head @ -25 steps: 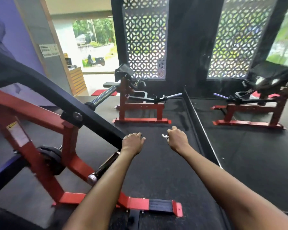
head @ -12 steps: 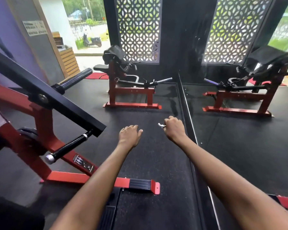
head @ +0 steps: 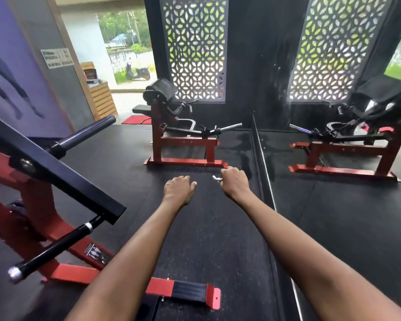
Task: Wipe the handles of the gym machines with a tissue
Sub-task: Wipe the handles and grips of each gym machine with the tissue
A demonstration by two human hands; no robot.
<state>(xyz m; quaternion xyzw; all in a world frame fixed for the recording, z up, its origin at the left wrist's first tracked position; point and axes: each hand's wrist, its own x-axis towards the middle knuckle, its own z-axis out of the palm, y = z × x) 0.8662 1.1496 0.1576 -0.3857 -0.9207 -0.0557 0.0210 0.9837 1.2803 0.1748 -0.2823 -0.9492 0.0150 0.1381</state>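
While both bare arms reach forward at frame centre, the hands stay apart over the black rubber floor (head: 208, 239). Right hand (head: 234, 183) is fisted, fingers curled round a small white tissue (head: 216, 178), a scrap of it poking out on the hand's left side. Left hand (head: 179, 188) is loosely curled, holding nothing, knuckles up. Near machine (head: 39, 205), red frame with black arm, fills left of frame; its black handle (head: 53, 249) with chrome end angles toward lower left, well apart from both hands. Second red machine (head: 183, 140) stands upper centre, chrome bar pointing right. Mirror (head: 333, 205) on the right half shows its reflection.
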